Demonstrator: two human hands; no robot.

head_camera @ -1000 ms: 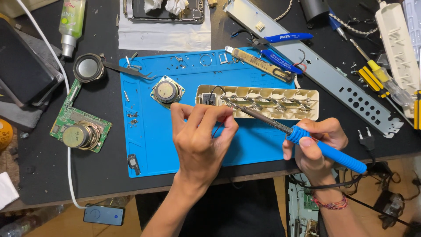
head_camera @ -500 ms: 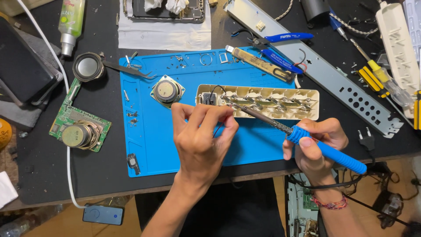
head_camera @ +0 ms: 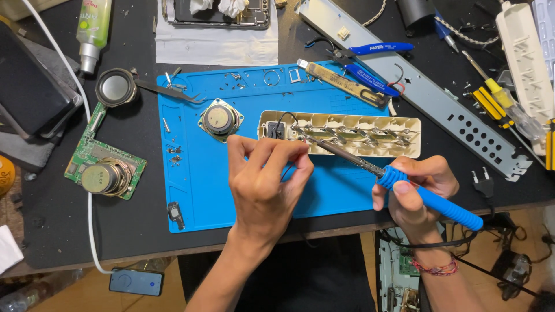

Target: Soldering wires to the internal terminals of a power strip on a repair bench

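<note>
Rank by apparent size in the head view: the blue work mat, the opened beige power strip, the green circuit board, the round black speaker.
1. blue work mat
2. beige power strip
3. green circuit board
4. round black speaker

Bright blue handle on the soldering iron (head_camera: 430,199) in the right hand (head_camera: 413,193); beyond its tip a cream power-strip shell (head_camera: 347,134), resting on a solid blue mat (head_camera: 196,167).
</note>
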